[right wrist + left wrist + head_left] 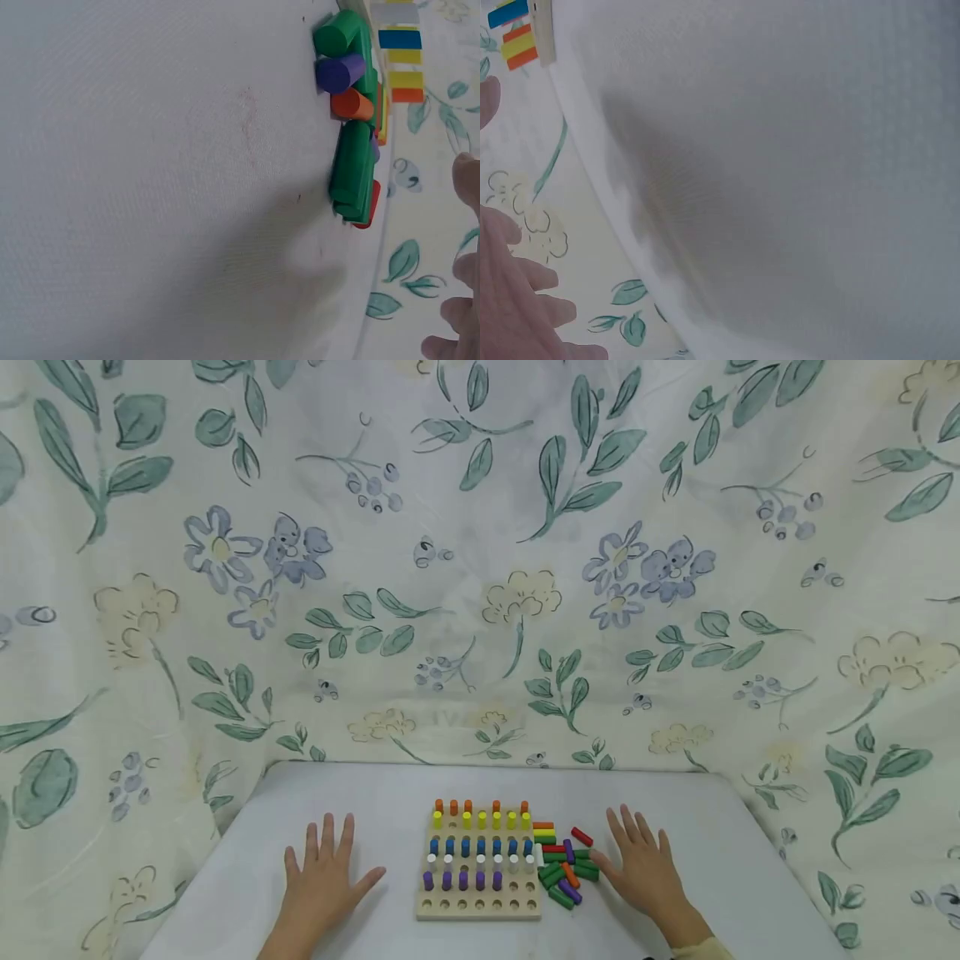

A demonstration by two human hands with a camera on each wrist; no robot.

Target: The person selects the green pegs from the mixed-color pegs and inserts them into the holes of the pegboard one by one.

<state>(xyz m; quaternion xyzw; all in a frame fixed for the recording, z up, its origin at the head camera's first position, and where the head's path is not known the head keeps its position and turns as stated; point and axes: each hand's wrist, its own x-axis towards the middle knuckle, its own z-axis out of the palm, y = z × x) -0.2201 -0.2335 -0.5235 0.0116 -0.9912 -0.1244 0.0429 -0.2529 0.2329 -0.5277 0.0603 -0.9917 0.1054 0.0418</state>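
A wooden pegboard [480, 916] rests on the white table, with round pegs standing in rows: orange at the back, then yellow, blue, white and purple [462, 881]. The front row shows bare holes, and a few holes in other rows are bare too. To the left of the board, my left hand [321, 883] is spread with straight fingers and holds nothing. My right hand [643, 870] is spread the same way on the other side, its thumb close to a pile of loose pegs. Green pegs [349, 161] make up most of that pile.
Among the loose pegs between board and right hand are purple [339, 73], orange [352, 103], yellow and white ones. A red peg [582, 837] lies a little apart toward the back. Behind the white table [360, 789] hangs a floral cloth [480, 693].
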